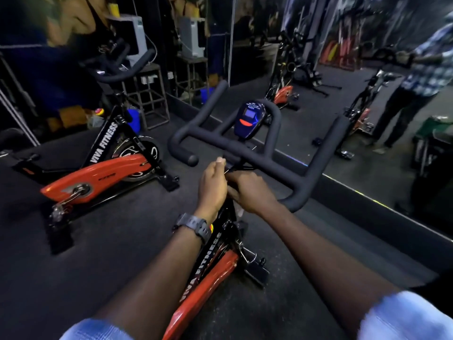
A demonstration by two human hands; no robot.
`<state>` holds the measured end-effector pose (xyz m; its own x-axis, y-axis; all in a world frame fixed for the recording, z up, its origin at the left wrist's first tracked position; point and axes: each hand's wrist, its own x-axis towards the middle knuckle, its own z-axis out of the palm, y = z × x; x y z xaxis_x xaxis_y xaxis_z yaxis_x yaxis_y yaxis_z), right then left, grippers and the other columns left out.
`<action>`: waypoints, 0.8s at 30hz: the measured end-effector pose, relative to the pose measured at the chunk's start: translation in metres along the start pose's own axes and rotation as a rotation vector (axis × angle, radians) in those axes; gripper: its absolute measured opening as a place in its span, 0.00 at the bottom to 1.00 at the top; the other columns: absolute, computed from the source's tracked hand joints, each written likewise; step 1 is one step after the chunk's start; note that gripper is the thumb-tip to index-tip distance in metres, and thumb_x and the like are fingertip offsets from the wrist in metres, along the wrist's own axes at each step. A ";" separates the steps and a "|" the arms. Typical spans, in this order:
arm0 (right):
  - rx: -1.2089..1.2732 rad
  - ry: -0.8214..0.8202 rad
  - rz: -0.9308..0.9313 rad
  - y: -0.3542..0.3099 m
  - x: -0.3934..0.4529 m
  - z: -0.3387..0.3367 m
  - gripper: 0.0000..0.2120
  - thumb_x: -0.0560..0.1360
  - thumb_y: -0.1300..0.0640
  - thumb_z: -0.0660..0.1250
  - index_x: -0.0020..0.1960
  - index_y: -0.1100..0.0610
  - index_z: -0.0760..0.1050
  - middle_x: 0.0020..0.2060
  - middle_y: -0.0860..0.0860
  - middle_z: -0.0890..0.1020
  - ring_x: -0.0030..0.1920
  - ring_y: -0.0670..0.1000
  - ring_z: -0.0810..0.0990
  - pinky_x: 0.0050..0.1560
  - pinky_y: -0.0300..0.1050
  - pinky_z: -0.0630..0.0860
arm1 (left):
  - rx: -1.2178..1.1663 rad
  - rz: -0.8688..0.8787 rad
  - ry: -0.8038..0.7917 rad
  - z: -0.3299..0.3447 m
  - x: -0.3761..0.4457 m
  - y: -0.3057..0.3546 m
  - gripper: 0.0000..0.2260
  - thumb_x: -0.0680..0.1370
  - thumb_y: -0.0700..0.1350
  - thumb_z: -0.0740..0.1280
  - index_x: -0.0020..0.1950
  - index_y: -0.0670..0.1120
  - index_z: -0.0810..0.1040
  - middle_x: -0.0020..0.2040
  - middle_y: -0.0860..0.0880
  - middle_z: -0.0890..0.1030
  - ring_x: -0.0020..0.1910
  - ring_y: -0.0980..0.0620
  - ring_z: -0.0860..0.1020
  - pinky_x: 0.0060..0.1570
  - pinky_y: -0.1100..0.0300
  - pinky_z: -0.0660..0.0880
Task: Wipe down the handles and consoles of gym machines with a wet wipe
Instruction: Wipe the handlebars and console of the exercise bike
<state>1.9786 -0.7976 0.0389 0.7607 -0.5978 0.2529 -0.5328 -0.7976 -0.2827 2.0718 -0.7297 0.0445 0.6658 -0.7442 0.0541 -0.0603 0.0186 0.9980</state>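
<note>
The spin bike in front of me has a black padded handlebar (259, 153) and a blue console (250, 119) with a small screen and a red button. Both my hands meet just below the bar's middle, at the bike's stem. My left hand (213, 182), with a grey watch on the wrist, has its fingers curled and pinches what looks like a thin dark cable (232, 169) running to the stem. My right hand (250, 190) is curled over the stem. A small pale scrap, apparently the wet wipe (239, 212), shows under it; the rest is hidden.
A second orange-and-black spin bike (98, 173) stands to the left on the dark rubber floor. A mirror wall (343, 82) runs along the far side and right, reflecting bikes and a person in a checked shirt. A metal stand (149, 94) with a white device stands at the back.
</note>
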 end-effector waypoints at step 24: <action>0.071 0.299 -0.063 0.039 -0.092 -0.014 0.13 0.74 0.52 0.68 0.56 0.53 0.83 0.58 0.47 0.83 0.56 0.45 0.83 0.50 0.43 0.81 | -0.180 -0.068 -0.388 0.026 0.046 0.002 0.26 0.86 0.56 0.48 0.60 0.41 0.80 0.57 0.39 0.84 0.53 0.47 0.81 0.52 0.58 0.73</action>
<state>1.8823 -0.7748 0.0176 0.6431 -0.5532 0.5295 -0.4528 -0.8323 -0.3196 2.0832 -0.7817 0.0480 0.3330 -0.9429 0.0056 0.1274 0.0509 0.9905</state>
